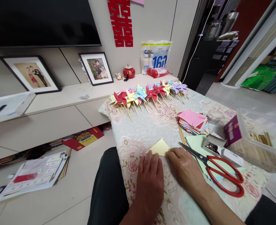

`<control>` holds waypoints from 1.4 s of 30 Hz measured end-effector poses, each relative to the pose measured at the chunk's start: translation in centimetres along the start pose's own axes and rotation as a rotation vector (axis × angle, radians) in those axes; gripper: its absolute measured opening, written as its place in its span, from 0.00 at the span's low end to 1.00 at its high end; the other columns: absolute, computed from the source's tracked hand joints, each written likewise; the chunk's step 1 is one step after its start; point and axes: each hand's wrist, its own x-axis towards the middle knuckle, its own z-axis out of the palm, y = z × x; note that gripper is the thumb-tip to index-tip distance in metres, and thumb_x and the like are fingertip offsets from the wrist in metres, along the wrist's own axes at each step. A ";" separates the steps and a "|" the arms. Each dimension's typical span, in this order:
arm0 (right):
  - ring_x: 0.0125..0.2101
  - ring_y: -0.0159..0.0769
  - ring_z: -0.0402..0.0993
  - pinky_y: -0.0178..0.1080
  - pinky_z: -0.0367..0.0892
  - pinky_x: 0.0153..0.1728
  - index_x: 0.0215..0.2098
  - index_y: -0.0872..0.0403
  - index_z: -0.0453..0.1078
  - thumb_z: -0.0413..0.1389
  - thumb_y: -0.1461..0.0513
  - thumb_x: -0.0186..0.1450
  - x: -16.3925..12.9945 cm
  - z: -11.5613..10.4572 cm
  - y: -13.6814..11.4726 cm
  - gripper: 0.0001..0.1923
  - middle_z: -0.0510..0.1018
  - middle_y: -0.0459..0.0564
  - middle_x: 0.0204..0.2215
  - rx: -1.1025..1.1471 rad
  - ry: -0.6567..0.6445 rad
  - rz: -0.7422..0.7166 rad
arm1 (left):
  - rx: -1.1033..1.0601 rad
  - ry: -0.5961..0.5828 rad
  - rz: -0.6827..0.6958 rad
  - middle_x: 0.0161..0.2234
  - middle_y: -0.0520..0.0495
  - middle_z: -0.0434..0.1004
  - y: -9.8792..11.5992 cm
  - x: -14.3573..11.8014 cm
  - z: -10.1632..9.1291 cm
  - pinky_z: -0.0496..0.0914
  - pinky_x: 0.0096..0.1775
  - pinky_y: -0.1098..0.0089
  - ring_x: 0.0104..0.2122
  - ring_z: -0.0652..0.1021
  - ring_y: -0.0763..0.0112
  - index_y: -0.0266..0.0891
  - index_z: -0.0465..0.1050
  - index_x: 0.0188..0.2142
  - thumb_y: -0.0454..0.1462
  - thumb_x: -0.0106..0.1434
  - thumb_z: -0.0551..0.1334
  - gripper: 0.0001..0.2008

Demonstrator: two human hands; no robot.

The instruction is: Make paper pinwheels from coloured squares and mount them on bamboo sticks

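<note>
A folded yellow paper triangle (160,147) lies on the floral tablecloth (149,125) near the front edge. My left hand (150,178) rests flat on the cloth, fingertips on the paper's near edge. My right hand (186,167) presses down on the paper's right corner. Red-handled scissors (222,172) lie just right of my right hand. A stack of coloured paper squares (193,121) sits further back. A row of finished paper pinwheels (149,93) on sticks lines the far edge of the table.
A clear plastic bin (262,137) holding wooden sticks stands at the right, with a purple box (232,130) and a small box of pins (213,144) beside it. Papers (34,175) lie scattered on the floor at left. A low cabinet (58,109) carries framed photos.
</note>
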 end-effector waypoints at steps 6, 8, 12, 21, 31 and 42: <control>0.42 0.42 0.74 0.38 0.68 0.42 0.41 0.55 0.74 0.49 0.78 0.58 0.1 0.5 0.9 0.20 0.78 0.54 0.39 0.145 0.080 0.097 | 0.021 -0.048 0.027 0.54 0.44 0.79 0.6 0.9 -0.1 0.73 0.42 0.56 0.44 0.76 0.56 0.34 0.77 0.49 0.26 0.64 0.57 0.17; 0.41 0.41 0.75 0.38 0.69 0.43 0.43 0.54 0.74 0.48 0.77 0.59 0.2 0.5 1.1 0.21 0.78 0.54 0.38 0.167 0.094 0.119 | 0.038 -0.066 0.043 0.53 0.42 0.79 0.9 1.4 0.0 0.72 0.36 0.58 0.38 0.76 0.59 0.32 0.77 0.49 0.25 0.63 0.58 0.17; 0.37 0.43 0.76 0.40 0.71 0.40 0.46 0.56 0.74 0.49 0.75 0.61 0.3 0.7 1.3 0.20 0.79 0.55 0.35 0.145 0.095 0.126 | 0.019 -0.084 0.046 0.51 0.39 0.79 1.4 1.7 1.0 0.73 0.36 0.58 0.38 0.75 0.60 0.31 0.76 0.50 0.25 0.62 0.58 0.18; 0.37 0.43 0.77 0.43 0.73 0.40 0.47 0.58 0.73 0.48 0.69 0.70 0.2 0.8 1.8 0.14 0.80 0.56 0.35 0.313 0.298 0.031 | -0.296 -0.025 0.096 0.54 0.36 0.78 -1.3 1.0 1.1 0.74 0.54 0.58 0.54 0.77 0.59 0.29 0.71 0.56 0.24 0.67 0.50 0.22; 0.54 0.43 0.70 0.48 0.69 0.53 0.57 0.51 0.69 0.48 0.75 0.63 0.6 0.4 2.3 0.27 0.74 0.56 0.53 0.520 0.323 -0.031 | -1.077 -0.112 -0.258 0.50 0.44 0.80 -5.8 2.6 -1.4 0.74 0.54 0.62 0.52 0.79 0.66 0.41 0.80 0.46 0.25 0.62 0.56 0.18; 0.51 0.45 0.67 0.50 0.65 0.51 0.39 0.51 0.74 0.53 0.72 0.65 0.7 -0.1 1.9 0.12 0.74 0.54 0.51 0.529 0.239 -0.201 | -1.291 -0.260 -0.299 0.40 0.48 0.82 -5.8 2.7 -1.4 0.73 0.46 0.67 0.41 0.80 0.70 0.41 0.79 0.32 0.23 0.57 0.55 0.17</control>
